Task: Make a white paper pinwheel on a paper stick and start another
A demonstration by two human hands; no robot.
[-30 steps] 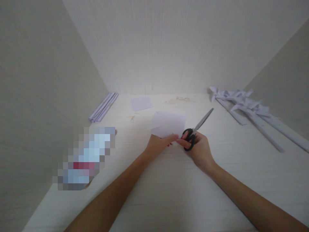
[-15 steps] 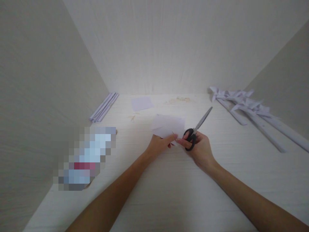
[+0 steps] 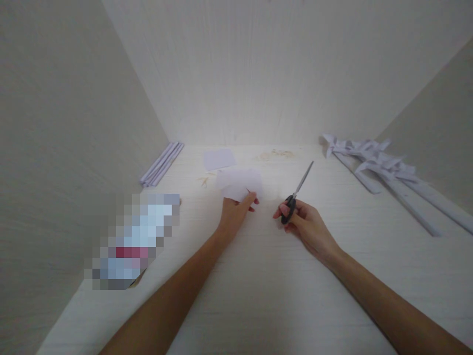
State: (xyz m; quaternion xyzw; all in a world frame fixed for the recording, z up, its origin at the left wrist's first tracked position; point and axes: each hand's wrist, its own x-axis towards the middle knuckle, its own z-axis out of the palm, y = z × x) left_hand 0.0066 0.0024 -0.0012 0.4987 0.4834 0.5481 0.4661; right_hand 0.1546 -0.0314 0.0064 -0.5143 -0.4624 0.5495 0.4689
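The left hand [image 3: 236, 213] pinches the near edge of a white paper [image 3: 239, 184] between thumb and fingers, holding it just above the table [image 3: 258, 296]. The right hand [image 3: 305, 227] grips the black handles of the scissors [image 3: 296, 194], fingers through the loops. The two hands are apart, with bare tabletop between them, and the blades do not touch the paper.

The scissors' long axis runs from the handles at the right hand up and away, leaning slightly right; the tips point toward the far wall. The blades look closed or nearly so. The paper lies roughly flat, its longer side running left to right beyond the left hand's fingertips, and a small reddish mark shows at the pinched edge.

As for progress, the sheet seems whole, with no cut visible from here, so cutting on this piece appears not yet begun. Finished work seems to lie well to the right of the right hand: folded pinwheels [image 3: 369, 155] on long paper sticks. Beyond the left hand rests a smaller sheet [image 3: 219, 159], and farther left a bundle of rolled sticks [image 3: 161, 164]. A blurred object [image 3: 133, 241] sits left of the left forearm.
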